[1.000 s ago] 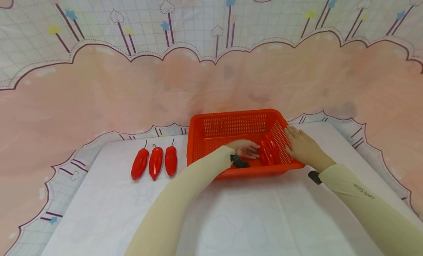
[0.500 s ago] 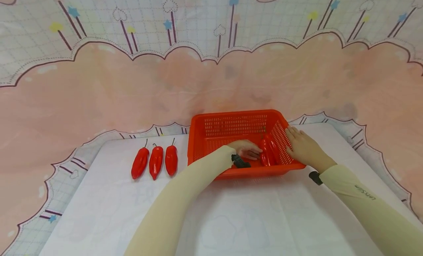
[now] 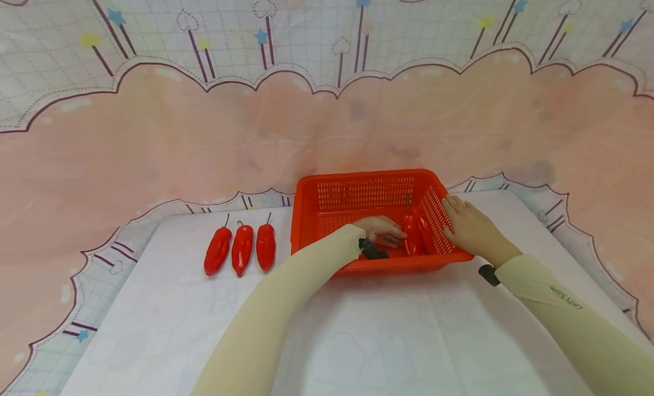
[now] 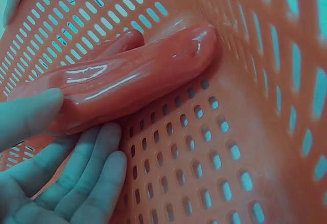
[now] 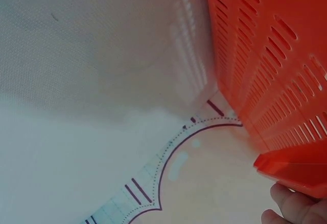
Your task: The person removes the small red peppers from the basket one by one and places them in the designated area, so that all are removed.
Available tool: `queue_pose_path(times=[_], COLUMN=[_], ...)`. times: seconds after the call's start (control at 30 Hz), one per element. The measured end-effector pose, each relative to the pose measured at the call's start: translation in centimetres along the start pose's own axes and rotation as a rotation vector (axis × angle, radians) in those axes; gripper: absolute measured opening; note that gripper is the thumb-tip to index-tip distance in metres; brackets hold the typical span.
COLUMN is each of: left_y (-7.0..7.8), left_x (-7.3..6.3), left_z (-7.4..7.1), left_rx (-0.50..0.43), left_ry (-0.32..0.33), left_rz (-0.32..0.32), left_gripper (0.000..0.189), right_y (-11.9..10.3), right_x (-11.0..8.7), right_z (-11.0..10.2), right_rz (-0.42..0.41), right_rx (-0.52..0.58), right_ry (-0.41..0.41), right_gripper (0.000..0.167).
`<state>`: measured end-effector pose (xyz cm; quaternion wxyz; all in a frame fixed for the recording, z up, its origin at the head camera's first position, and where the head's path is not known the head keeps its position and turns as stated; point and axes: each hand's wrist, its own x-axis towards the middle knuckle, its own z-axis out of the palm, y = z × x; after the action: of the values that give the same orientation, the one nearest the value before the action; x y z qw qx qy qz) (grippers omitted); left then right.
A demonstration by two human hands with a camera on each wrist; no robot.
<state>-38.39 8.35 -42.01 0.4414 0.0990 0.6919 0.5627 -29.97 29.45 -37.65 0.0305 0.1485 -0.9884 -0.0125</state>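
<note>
Inside the red basket (image 3: 357, 179), my left hand (image 3: 382, 230) is at a red pepper (image 3: 410, 234) near the right wall. In the left wrist view, the thumb (image 4: 36, 112) lies against this glossy pepper (image 4: 138, 78) while the fingers (image 4: 104, 157) reach to its lower edge. A second red pepper (image 3: 423, 228) lies beside it, closer to the wall and partly hidden. My right hand (image 3: 472, 228) rests on the basket's right rim with fingers extended; its fingertips (image 5: 286, 198) show by the rim corner in the right wrist view.
Three red peppers (image 3: 241, 249) with stems lie in a row on the white table (image 3: 168, 322), left of the basket. Behind the table hangs a patterned pink cloth (image 3: 204, 140).
The pepper at my left hand has turned and shifted slightly right, so it lies straighter beside the other. My left hand has moved slightly right with it. The right hand stays on the rim.
</note>
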Motion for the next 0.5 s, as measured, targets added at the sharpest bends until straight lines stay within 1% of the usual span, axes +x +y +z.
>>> queue_pose_path(times=[0.03,0.07,0.17,0.23,0.27,0.3,0.33,0.5], left_y=[0.00,-0.30,-0.24,-0.18,-0.17,0.15,0.19,0.21], left_x=[0.04,0.75,0.85,0.88,0.95,0.34,0.28,0.62], left_z=[-0.03,-0.46,-0.54,-0.45,-0.42,0.01,0.10,0.10], left_rx=[0.008,0.012,0.017,0.003,-0.003,0.004,0.003,0.012], left_ry=[-0.001,-0.020,-0.022,-0.018,-0.019,-0.001,0.003,0.011], left_rz=[-0.001,0.001,-0.009,-0.018,-0.021,-0.025,-0.025,-0.012], left_gripper=[0.041,0.046,0.056,0.062,0.062,0.057,0.057,0.045], right_y=[0.01,0.03,0.09,0.15,0.18,0.20,0.19,0.15], right_x=[0.00,0.01,0.03,0.04,0.04,0.03,0.02,-0.03], right_z=[-0.03,-0.06,-0.07,-0.03,-0.02,-0.01,-0.02,0.06], right_rz=[0.001,0.004,0.004,-0.003,-0.006,-0.010,-0.013,-0.021], right_rx=[0.000,0.001,0.005,0.008,0.011,0.010,0.012,0.011], right_ry=[-0.004,-0.007,-0.007,0.001,0.004,0.009,0.012,0.019], right_gripper=[0.064,0.064,0.065,0.064,0.064,0.064,0.064,0.063])
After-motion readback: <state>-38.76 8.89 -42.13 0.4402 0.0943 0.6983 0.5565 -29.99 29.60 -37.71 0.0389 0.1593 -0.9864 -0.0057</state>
